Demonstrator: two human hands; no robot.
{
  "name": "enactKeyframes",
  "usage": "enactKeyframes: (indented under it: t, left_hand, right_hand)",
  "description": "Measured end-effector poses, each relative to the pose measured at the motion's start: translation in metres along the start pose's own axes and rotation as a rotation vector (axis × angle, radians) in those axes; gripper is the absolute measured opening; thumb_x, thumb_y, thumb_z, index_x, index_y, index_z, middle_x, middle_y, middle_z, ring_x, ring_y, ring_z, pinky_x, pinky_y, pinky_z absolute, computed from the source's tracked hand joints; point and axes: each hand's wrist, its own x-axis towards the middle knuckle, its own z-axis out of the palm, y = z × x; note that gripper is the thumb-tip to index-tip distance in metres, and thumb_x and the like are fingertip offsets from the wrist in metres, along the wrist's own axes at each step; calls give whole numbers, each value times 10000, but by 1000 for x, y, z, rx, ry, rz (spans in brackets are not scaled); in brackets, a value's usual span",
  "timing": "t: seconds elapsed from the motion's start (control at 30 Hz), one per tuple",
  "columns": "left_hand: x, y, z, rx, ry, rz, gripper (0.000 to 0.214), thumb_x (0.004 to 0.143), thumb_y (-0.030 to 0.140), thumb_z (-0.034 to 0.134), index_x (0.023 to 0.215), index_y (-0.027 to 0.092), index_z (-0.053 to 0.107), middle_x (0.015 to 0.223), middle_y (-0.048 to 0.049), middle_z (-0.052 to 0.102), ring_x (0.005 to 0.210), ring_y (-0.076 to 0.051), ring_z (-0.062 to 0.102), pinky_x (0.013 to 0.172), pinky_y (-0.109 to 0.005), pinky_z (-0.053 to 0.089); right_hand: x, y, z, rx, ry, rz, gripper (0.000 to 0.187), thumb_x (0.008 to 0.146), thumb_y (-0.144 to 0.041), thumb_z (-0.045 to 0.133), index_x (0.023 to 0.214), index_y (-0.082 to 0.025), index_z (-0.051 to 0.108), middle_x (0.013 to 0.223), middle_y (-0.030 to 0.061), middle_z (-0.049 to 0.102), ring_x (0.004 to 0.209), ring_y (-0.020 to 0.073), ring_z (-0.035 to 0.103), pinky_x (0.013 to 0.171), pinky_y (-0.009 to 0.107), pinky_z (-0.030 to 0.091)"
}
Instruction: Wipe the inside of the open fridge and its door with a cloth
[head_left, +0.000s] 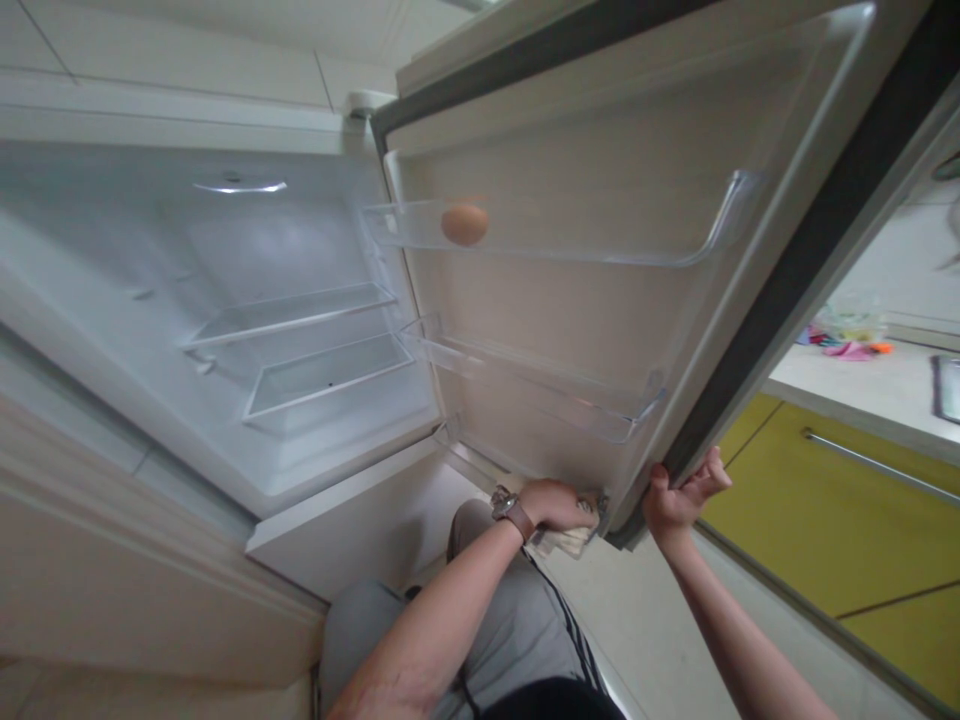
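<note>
While right hand (681, 500) clasps fridge door (540, 310) by edge, left hand (553, 504) has pale cloth (568, 541) bunched in grip.

We are reading no texts, labels, brands, numbers or signs anywhere here. On the round metal wristwatch with a brown strap (507, 506), the dial is appearing too small and blurred for us to be making out any marks.
</note>
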Motion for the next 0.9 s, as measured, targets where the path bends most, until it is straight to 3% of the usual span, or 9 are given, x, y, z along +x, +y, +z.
enactKeyframes:
  t: [0.07, 0.23, 0.4, 0.7, 0.9]
  left_hand:
    - [-2, -3, -2, -24, -3, 7, 606, 847, 640, 494, 1124, 202, 809, 1154, -166, 786, 1002, -319, 742, 710, -330, 539]
    - [-7, -14, -12, -170, -12, 33, 526, 833, 602, 550, 979, 171, 814, 937, -112, 792, 774, -218, 686, 605, -272, 445]
    - [-9, -26, -16, -366, -14, 67, 455, 816, 550, 606, 801, 123, 764, 678, -20, 647, 637, -145, 540, 568, -258, 363]
    - [-16, -33, -20, -566, 35, 148, 389, 830, 472, 556, 770, 134, 738, 702, 7, 619, 734, -160, 541, 665, -251, 403]
    - [-19, -32, -10, -511, 160, 78, 421, 831, 502, 579, 727, 124, 733, 617, 13, 558, 661, -141, 503, 603, -251, 346]
  right_hand:
    - [-1, 0, -1, -1, 12, -62, 737, 794, -676, 623, 1279, -249, 268, 1266, 132, 455, 1257, 314, 493, 1106, 584, 357]
    - [-3, 3, -2, -19, 9, -65, 727, 808, -692, 613, 1273, -249, 271, 1292, 139, 447, 1263, 312, 492, 1105, 582, 361]
    - [-1, 2, -1, -25, 7, -61, 740, 797, -739, 596, 1250, -251, 273, 1293, 139, 457, 1285, 315, 492, 1101, 581, 362]
    - [1, 1, -1, 2, 12, -63, 748, 783, -732, 622, 1245, -253, 280, 1295, 136, 443, 1255, 316, 498, 1103, 589, 356]
    - [1, 4, 1, 25, 6, -83, 720, 805, -660, 636, 1273, -249, 274, 1294, 132, 451, 1266, 303, 502, 1130, 599, 342]
